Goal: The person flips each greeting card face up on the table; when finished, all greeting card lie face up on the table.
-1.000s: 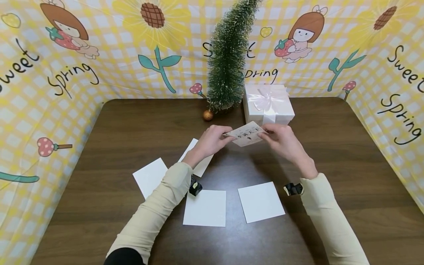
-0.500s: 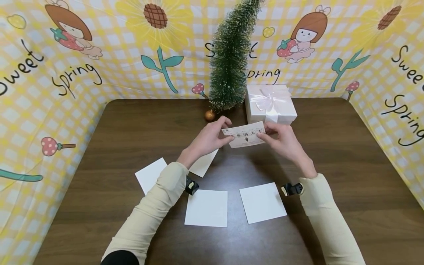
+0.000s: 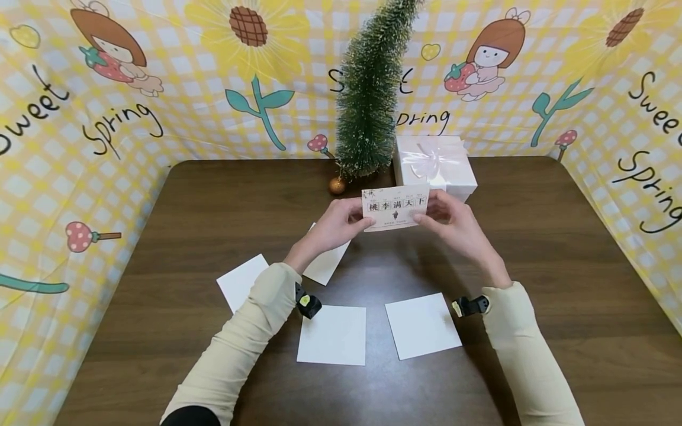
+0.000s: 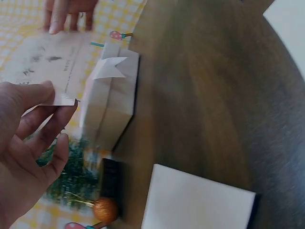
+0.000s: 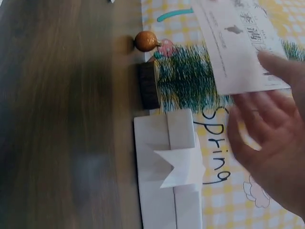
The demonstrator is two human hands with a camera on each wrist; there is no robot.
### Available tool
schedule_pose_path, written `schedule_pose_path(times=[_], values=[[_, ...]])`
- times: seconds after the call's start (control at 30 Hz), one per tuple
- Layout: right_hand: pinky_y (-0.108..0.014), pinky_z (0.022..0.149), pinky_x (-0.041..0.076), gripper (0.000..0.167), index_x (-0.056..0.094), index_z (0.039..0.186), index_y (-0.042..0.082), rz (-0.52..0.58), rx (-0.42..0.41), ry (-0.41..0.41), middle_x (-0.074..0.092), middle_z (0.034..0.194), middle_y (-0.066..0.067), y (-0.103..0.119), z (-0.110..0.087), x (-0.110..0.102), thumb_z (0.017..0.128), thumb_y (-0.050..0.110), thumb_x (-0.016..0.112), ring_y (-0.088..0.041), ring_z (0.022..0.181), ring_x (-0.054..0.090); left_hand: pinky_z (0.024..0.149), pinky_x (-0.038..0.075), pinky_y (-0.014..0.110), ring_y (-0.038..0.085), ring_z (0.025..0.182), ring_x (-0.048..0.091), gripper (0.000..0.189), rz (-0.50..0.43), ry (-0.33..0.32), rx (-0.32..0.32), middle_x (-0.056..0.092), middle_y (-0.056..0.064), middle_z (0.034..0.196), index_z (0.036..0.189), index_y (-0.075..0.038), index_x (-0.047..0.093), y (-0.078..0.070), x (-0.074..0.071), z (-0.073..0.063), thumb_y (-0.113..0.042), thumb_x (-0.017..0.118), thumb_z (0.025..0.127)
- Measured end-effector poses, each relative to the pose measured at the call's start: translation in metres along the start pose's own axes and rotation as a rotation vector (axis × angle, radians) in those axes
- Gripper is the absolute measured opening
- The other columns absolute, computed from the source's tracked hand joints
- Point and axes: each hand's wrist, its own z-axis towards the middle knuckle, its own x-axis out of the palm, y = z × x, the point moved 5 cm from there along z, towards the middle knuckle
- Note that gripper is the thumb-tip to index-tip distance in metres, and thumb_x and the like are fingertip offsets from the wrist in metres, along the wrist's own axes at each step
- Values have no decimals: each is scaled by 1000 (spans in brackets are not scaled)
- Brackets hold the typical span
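Observation:
A printed card [image 3: 395, 207] with a row of Chinese characters is held up above the table, its printed side facing the head camera. My left hand [image 3: 341, 225] pinches its left end, thumb in front and fingers behind, as the left wrist view also shows with the left hand [image 4: 33, 124] and the card [image 4: 57, 67]. At the other end, my right hand [image 3: 458, 222] pinches the card between thumb and fingers. The right wrist view has the card [image 5: 238, 47] with the right hand [image 5: 271, 124] at its edge.
Several white cards lie face down: one [image 3: 331, 335] front centre, one [image 3: 423, 325] right, one [image 3: 242, 281] left, one [image 3: 327, 263] partly under my left arm. Behind stand a small tinsel tree [image 3: 367, 106], an orange ball [image 3: 337, 185] and a white gift box [image 3: 437, 163] with a bow.
The card has turned from slanted to nearly level and risen slightly, its print now fully facing the head camera. My left fingers have shifted their hold on its left end.

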Motion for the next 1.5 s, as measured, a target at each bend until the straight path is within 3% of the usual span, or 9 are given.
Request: schedule_pose_path(times=[0.1, 0.27, 0.5, 0.63, 0.77, 0.9, 1.1, 1.33, 1.5], values=[[-35, 90, 49, 43, 53, 128, 4, 36, 34, 62, 67, 113, -15, -8, -1, 3, 90, 14, 71, -26, 101, 65, 66, 49, 22, 18, 83, 67, 25, 7, 40, 6, 71, 16, 109, 117, 3, 65, -6, -2, 0, -4, 63, 93], [-24, 72, 49, 28, 64, 117, 0, 50, 36, 51, 70, 105, -17, -12, -2, 5, 91, 10, 68, -24, 86, 64, 68, 50, 25, 19, 83, 65, 28, -13, 71, -4, 70, 16, 105, 120, 3, 61, -11, -2, 0, -7, 63, 94], [-21, 63, 46, 26, 66, 115, -2, 84, 42, 26, 70, 101, -19, -10, -2, -1, 90, 6, 68, -14, 74, 61, 77, 51, 32, 24, 85, 64, 26, -31, -69, -94, 67, 14, 94, 109, 0, 54, -7, -1, 0, -11, 69, 90], [-19, 64, 46, 23, 67, 106, -2, -1, 80, -21, 70, 94, -17, -12, -2, -3, 89, 12, 72, -13, 74, 61, 73, 49, 31, 25, 79, 66, 15, -20, -138, -122, 68, 15, 87, 94, 0, 57, -6, 2, 2, -6, 70, 88], [-20, 63, 44, 20, 66, 94, -1, -141, 137, -39, 68, 84, -13, -16, -3, -2, 87, 16, 74, -17, 73, 59, 69, 50, 27, 23, 75, 66, 14, 2, -153, -191, 69, 15, 85, 91, 0, 58, -1, 11, 5, -4, 70, 86], [-26, 63, 41, 20, 63, 87, 1, -243, 213, 41, 66, 77, -9, -26, -2, 4, 86, 18, 74, -19, 70, 56, 66, 47, 25, 18, 70, 61, 14, 110, -121, -285, 68, 11, 79, 86, -1, 59, 11, 24, 4, -7, 72, 85], [-28, 61, 39, 22, 61, 81, 1, -285, 300, 188, 61, 68, -4, -41, 2, 14, 86, 18, 74, -17, 64, 51, 55, 39, 24, 14, 63, 53, 15, 281, -26, -424, 63, 3, 69, 78, -6, 63, 29, 41, 0, -16, 72, 84], [-28, 56, 38, 24, 62, 78, 2, -337, 345, 252, 55, 62, -1, -51, 5, 22, 86, 21, 74, -15, 60, 49, 54, 38, 28, 19, 65, 53, 22, 447, 40, -420, 60, 4, 69, 68, -8, 64, 33, 48, 1, -20, 70, 86], [-29, 55, 36, 25, 63, 77, 5, -414, 377, 269, 54, 65, -2, -56, 5, 26, 86, 26, 74, -18, 62, 49, 67, 47, 39, 28, 79, 55, 40, 547, 80, -432, 58, 7, 75, 56, -10, 55, 34, 50, 2, -28, 69, 88]])
